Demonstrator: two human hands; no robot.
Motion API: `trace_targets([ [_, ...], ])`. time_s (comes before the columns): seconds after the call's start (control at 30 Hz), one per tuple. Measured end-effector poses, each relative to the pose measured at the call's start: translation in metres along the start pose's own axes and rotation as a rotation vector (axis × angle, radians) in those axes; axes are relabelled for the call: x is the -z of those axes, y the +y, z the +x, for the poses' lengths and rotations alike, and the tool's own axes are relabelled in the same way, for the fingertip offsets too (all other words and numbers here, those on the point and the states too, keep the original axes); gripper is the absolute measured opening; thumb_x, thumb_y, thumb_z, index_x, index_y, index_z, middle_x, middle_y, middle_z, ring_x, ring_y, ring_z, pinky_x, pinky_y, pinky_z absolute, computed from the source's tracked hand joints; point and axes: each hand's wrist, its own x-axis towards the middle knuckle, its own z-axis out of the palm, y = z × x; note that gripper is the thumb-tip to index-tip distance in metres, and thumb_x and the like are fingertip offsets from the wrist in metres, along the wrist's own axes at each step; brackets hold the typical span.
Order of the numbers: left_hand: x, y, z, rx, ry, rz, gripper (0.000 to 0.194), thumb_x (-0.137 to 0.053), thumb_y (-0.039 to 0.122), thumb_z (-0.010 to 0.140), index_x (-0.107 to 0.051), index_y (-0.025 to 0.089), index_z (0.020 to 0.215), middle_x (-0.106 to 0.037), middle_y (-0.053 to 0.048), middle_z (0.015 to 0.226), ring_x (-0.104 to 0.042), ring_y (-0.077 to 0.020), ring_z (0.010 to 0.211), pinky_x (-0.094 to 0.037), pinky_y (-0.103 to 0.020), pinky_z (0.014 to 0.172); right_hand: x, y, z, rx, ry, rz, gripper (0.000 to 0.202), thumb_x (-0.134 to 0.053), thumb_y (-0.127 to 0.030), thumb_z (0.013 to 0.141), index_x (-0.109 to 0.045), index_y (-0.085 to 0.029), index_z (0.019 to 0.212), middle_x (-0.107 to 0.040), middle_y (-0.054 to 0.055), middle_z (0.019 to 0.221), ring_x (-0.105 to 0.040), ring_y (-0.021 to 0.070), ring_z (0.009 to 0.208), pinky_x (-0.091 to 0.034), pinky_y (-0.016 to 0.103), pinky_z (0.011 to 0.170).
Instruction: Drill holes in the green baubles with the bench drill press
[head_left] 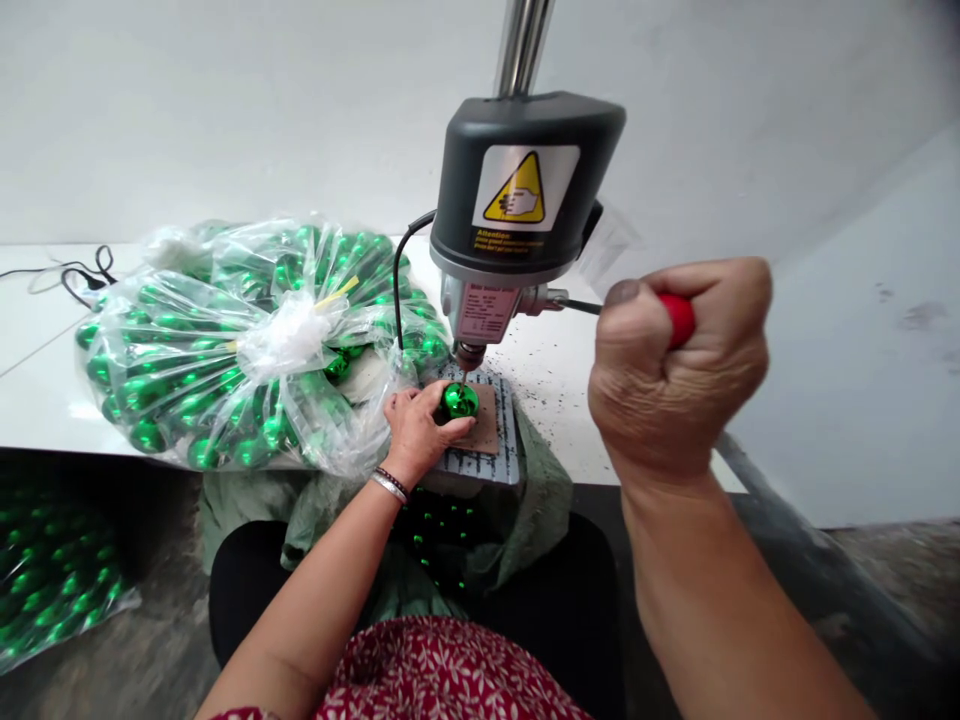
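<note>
A shiny green bauble [460,401] rests on a brown board [486,420] at the base of a bench drill press [525,190]. My left hand [421,428] grips the bauble from its left side, thumb and fingers around it. Directly above, the drill bit [464,377] reaches down to the bauble's top; whether it has gone in, I cannot tell. My right hand [679,365] is wrapped around the red knob [681,320] of the press's feed lever [581,305], out to the right of the drill head.
A clear plastic bag [292,335] full of green baubles lies left of the press on the white table [37,400]. Another bauble bag [56,575] is at lower left. Green cloth [544,480] hangs below the base. Dark shavings dot the tabletop. A black cable [397,270] runs from the drill.
</note>
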Motion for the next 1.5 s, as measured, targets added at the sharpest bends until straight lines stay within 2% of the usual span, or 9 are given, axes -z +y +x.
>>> trace_targets([
  [0.23, -0.001, -0.001, -0.001, -0.004, 0.013, 0.002, 0.053, -0.076, 0.045, 0.073, -0.065, 0.030, 0.122, -0.070, -0.005, 0.108, -0.054, -0.0279, 0.108, -0.034, -0.047, 0.098, -0.001, 0.005, -0.020, 0.014, 0.036, -0.079, 0.016, -0.048, -0.030, 0.087, -0.052, -0.016, 0.081, -0.054, -0.003, 0.068, -0.047, 0.0033, 0.060, -0.038, 0.018, 0.058],
  [0.73, 0.001, -0.003, -0.001, -0.001, -0.018, -0.085, 0.055, -0.075, 0.046, 0.071, -0.063, 0.029, 0.122, -0.067, -0.005, 0.101, -0.052, -0.0261, 0.105, -0.032, -0.044, 0.100, -0.002, 0.012, -0.057, -0.082, 0.021, -0.055, 0.009, -0.049, -0.032, 0.081, -0.049, -0.023, 0.081, -0.056, -0.001, 0.069, -0.053, 0.0114, 0.060, -0.041, 0.026, 0.057],
  [0.83, 0.001, 0.000, 0.001, -0.004, -0.035, -0.106, 0.052, -0.075, 0.048, 0.070, -0.064, 0.028, 0.116, -0.066, -0.004, 0.099, -0.053, -0.0253, 0.105, -0.032, -0.043, 0.101, -0.006, 0.009, -0.033, -0.091, 0.063, -0.043, 0.014, -0.047, -0.035, 0.076, -0.047, -0.021, 0.074, -0.054, 0.001, 0.066, -0.049, 0.0119, 0.057, -0.037, 0.027, 0.054],
  [0.93, 0.003, 0.003, 0.001, 0.038, -0.026, -0.156, 0.046, -0.074, 0.046, 0.070, -0.065, 0.026, 0.110, -0.066, -0.003, 0.095, -0.054, -0.0248, 0.103, -0.033, -0.043, 0.101, -0.012, -0.001, 0.020, -0.233, -0.023, -0.090, 0.019, -0.047, -0.038, 0.072, -0.046, -0.019, 0.070, -0.049, 0.001, 0.064, -0.040, 0.0097, 0.056, -0.032, 0.027, 0.056],
  [1.1, 0.033, 0.004, -0.021, 0.070, -0.041, -0.325, 0.044, -0.072, 0.038, 0.071, -0.064, 0.020, 0.110, -0.067, -0.005, 0.099, -0.059, -0.0227, 0.096, -0.044, -0.036, 0.091, -0.019, -0.018, 0.080, -0.464, -0.258, -0.084, 0.014, -0.053, -0.024, 0.076, -0.044, -0.019, 0.067, -0.041, -0.003, 0.059, -0.031, 0.0065, 0.056, -0.026, 0.025, 0.057],
  [1.23, 0.077, -0.008, -0.058, -0.076, -0.315, -0.316, 0.050, -0.075, 0.035, 0.067, -0.064, 0.022, 0.115, -0.069, -0.005, 0.105, -0.062, -0.0241, 0.098, -0.048, -0.034, 0.090, -0.022, -0.020, 0.079, -0.510, -0.262, -0.139, 0.015, -0.057, -0.024, 0.077, -0.046, -0.019, 0.067, -0.041, -0.003, 0.059, -0.029, 0.0059, 0.055, -0.028, 0.026, 0.058],
  [1.33, 0.098, -0.022, -0.078, -0.083, -0.448, -0.197, 0.067, -0.076, 0.033, 0.066, -0.059, 0.020, 0.130, -0.062, -0.011, 0.128, -0.058, -0.0296, 0.115, -0.046, -0.039, 0.101, -0.023, -0.016, 0.072, -0.472, -0.226, -0.168, 0.012, -0.055, -0.027, 0.079, -0.052, -0.018, 0.073, -0.043, -0.002, 0.062, -0.030, 0.0052, 0.056, -0.028, 0.027, 0.059],
  [1.4, 0.105, -0.029, -0.077, -0.068, -0.423, -0.141, 0.071, -0.074, 0.033, 0.070, -0.054, 0.018, 0.136, -0.056, -0.014, 0.138, -0.054, -0.0302, 0.124, -0.043, -0.039, 0.107, -0.023, -0.014, 0.070, -0.440, -0.212, -0.143, 0.014, -0.052, -0.030, 0.081, -0.056, -0.017, 0.077, -0.044, -0.002, 0.064, -0.031, 0.0051, 0.058, -0.027, 0.027, 0.059],
  [1.5, 0.110, -0.036, -0.051, -0.096, -0.285, -0.059, 0.051, -0.058, 0.030, 0.084, -0.056, 0.018, 0.134, -0.062, -0.012, 0.131, -0.059, -0.0249, 0.118, -0.045, -0.037, 0.105, -0.022, -0.014, 0.069, -0.440, -0.224, -0.131, 0.017, -0.049, -0.030, 0.082, -0.057, -0.016, 0.079, -0.045, -0.002, 0.065, -0.032, 0.0041, 0.059, -0.028, 0.027, 0.061],
])
